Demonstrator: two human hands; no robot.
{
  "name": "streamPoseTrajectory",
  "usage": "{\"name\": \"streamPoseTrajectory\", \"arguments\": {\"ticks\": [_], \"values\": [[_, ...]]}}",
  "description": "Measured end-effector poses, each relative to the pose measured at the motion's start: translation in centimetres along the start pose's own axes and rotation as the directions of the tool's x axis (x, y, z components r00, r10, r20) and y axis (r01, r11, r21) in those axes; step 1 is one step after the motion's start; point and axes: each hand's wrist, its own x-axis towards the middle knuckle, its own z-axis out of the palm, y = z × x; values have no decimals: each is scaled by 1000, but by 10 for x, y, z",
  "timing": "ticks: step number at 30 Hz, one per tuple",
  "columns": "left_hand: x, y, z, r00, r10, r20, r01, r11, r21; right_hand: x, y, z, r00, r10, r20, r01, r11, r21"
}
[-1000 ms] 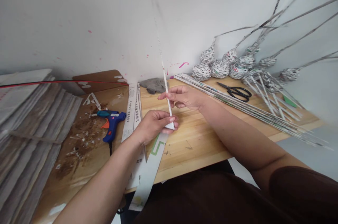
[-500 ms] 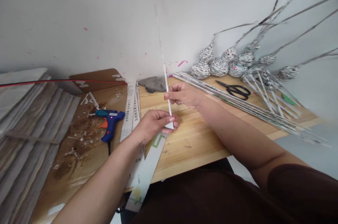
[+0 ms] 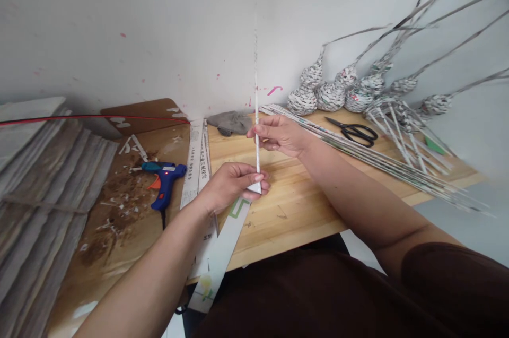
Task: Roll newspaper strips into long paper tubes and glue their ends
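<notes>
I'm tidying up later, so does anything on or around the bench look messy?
Yes: beside the glue gun, brown stains and scattered white scraps mar the board. Pink marks also spot the otherwise pale wall.

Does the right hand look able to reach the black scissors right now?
Probably yes: the black scissors lie uncovered beyond the bundle of paper sticks, though the right hand holds a paper tube.

Between your fingers (image 3: 261,129), the rod (image 3: 257,156) is matt paper; the strip (image 3: 225,245) below them, smooth paper. The tabletop (image 3: 290,197) under them is smooth wood, the glue gun (image 3: 168,181) to their left plastic, the rag (image 3: 231,122) beyond them matt cloth.
</notes>
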Motion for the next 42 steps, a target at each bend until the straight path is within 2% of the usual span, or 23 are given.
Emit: {"name": "streamPoseTrajectory", "arguments": {"ticks": [3,9,14,18,23,28,30,37,42], "values": [[0,0,0,1000,-4,23,3,1000,19,0,0,-1,999,-7,-42,7,1000,-13],[-1,0,0,999,3,48,-3,1000,3,-3,-1,1,993,70,93,-70,998,-1],[-1,0,1,997,-1,80,0,1000,15,-3,-1,1,999,46,27,-46,999,7],[-2,1,2,998,2,67,-3,1000,16,-4,-2,2,989,82,123,-84,996,12],[-2,1,2,996,-9,85,7,1000,18,-5,-2,1,997,40,60,-42,999,31],[-2,2,0,997,-15,81,14,1000,14,-7,-5,-2,969,122,216,-118,992,-34],[-2,3,0,996,-19,91,19,1000,9,-7,-4,-2,970,123,209,-114,992,-50],[-4,4,2,996,-7,90,7,1000,4,-4,-1,1,995,61,80,-54,994,-94],[-2,3,2,996,-12,83,12,1000,-4,-5,-3,1,981,119,156,-106,990,-91]]}}
